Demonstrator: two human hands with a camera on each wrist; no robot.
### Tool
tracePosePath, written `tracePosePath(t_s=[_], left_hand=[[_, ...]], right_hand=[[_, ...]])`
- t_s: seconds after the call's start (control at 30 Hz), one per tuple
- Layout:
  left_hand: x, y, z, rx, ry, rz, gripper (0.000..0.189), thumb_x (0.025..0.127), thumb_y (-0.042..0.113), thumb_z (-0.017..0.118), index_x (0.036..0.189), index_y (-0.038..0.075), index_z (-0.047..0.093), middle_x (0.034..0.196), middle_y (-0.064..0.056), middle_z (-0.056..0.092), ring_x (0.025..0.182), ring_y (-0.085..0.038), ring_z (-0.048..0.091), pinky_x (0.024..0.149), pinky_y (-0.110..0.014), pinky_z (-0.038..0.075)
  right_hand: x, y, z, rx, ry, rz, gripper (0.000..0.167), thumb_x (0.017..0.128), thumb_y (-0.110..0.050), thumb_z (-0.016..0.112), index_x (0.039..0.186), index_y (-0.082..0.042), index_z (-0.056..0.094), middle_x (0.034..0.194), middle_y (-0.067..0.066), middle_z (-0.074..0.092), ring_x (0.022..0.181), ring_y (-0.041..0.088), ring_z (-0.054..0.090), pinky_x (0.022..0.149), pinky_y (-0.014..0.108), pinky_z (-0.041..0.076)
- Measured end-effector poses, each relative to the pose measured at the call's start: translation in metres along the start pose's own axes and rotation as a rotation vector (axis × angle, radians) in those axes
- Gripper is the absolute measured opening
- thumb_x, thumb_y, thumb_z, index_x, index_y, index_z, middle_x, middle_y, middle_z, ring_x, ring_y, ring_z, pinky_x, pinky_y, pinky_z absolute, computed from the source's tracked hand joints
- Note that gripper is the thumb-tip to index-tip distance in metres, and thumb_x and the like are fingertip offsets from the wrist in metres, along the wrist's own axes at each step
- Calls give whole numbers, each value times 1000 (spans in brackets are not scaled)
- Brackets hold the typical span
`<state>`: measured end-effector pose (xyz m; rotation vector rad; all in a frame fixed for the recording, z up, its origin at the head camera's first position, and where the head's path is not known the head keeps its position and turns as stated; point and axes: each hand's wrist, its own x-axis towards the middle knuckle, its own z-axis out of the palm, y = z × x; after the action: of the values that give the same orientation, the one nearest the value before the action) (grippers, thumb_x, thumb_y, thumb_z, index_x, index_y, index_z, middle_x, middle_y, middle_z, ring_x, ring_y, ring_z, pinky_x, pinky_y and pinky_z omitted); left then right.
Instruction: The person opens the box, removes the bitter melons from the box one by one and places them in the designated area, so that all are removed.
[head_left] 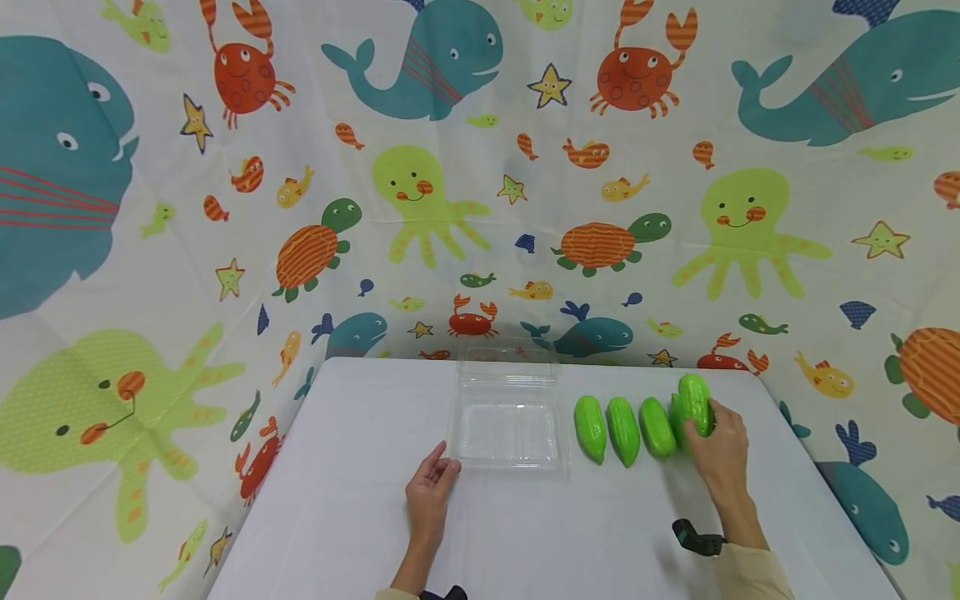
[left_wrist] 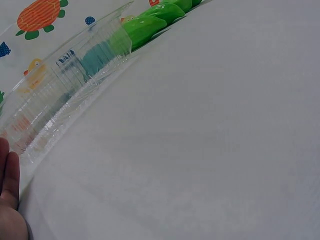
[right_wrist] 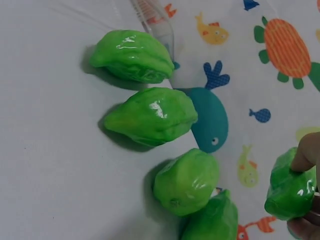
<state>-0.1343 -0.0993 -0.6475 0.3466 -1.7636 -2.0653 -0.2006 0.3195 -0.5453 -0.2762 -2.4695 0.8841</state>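
In the head view my right hand [head_left: 722, 446] grips a glossy green gourd [head_left: 694, 400], fingers and thumb at its sides. That held gourd [right_wrist: 287, 192] shows raised off the white table at the right of the right wrist view. Another gourd [head_left: 677, 417] lies on the table partly hidden behind it. Three more gourds [head_left: 623, 432] lie in a row to the left. My left hand [head_left: 429, 496], fingers relaxed, is at the near left corner of a clear plastic container [head_left: 562, 450] with its lid raised at the back. The container [left_wrist: 65, 95] holds nothing.
The white table [head_left: 360, 433] carries all these things. Behind and beside it hangs a cloth [head_left: 517, 275] printed with sea animals. A dark wrist camera [head_left: 697, 538] is strapped on the right wrist, above a beige sleeve [head_left: 750, 573].
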Motion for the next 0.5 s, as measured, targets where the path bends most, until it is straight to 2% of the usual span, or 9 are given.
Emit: tracePosePath(t_s=[0.3, 0.5], left_hand=[[-1, 0, 0, -2, 2, 17, 44, 88, 7, 76, 130, 1, 65, 89, -2, 70, 82, -2, 67, 78, -12, 55], [-1, 0, 1, 4, 5, 20, 45, 88, 7, 76, 131, -2, 63, 90, -6, 70, 82, -1, 68, 80, -11, 55]], right_hand=[[4, 9, -8, -18, -31, 34, 54, 93, -9, 58, 138, 18, 44, 134, 40, 47, 121, 52, 45, 102, 65, 41], [7, 21, -10, -54, -62, 87, 56, 94, -10, 57, 141, 17, 41, 137, 40, 46, 124, 52, 43, 105, 66, 39]])
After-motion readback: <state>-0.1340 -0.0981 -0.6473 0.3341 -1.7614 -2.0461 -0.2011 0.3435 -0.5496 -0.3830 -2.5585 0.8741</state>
